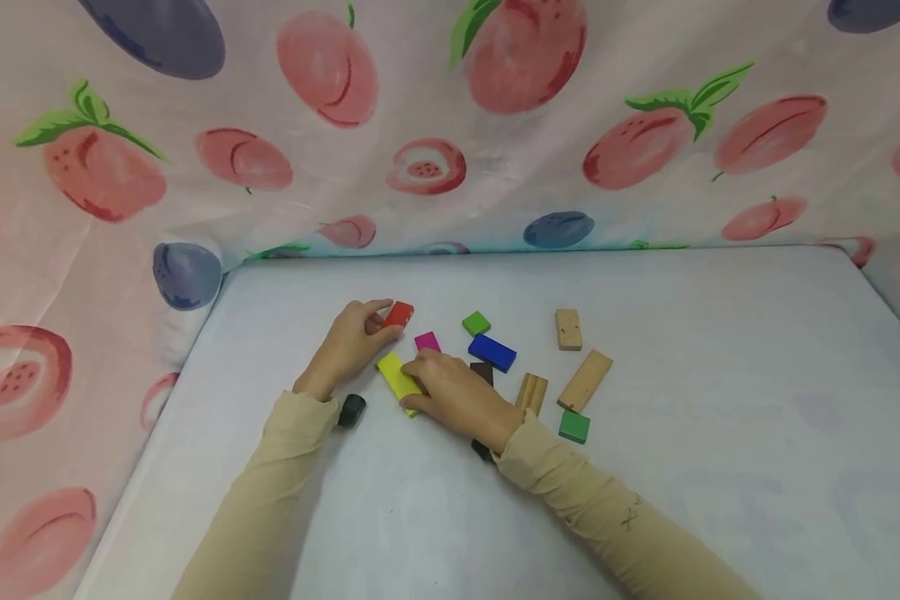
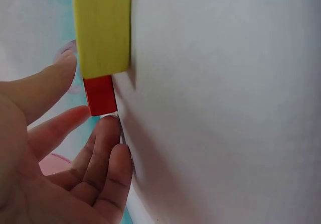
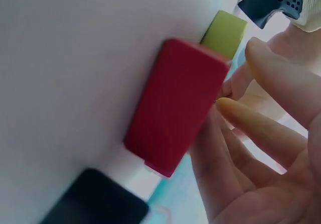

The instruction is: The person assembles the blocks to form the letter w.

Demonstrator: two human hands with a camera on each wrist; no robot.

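Beside the red block (image 1: pixel 399 314) is my left hand (image 1: pixel 351 343), its thumb on the near side and forefinger toward the far end. In the left wrist view a fingertip touches or nearly touches a corner of the red block (image 2: pixel 101 94); the thumb stands apart from it. My right hand (image 1: pixel 457 392) reaches to the yellow block (image 1: pixel 395 377), thumb and forefinger spread at its right side. Whether they touch it is hard to tell. A magenta block (image 3: pixel 175 106) fills the middle of the right wrist view, with the fingers beyond it.
Right of the hands lie a blue block (image 1: pixel 492 352), a light green block (image 1: pixel 476 323), a dark block (image 1: pixel 482 372), a darker green block (image 1: pixel 574 427) and several wooden blocks, one upright in the picture (image 1: pixel 568 329). A fruit-patterned cloth (image 1: pixel 517 183) hangs behind the white table (image 1: pixel 720 417).
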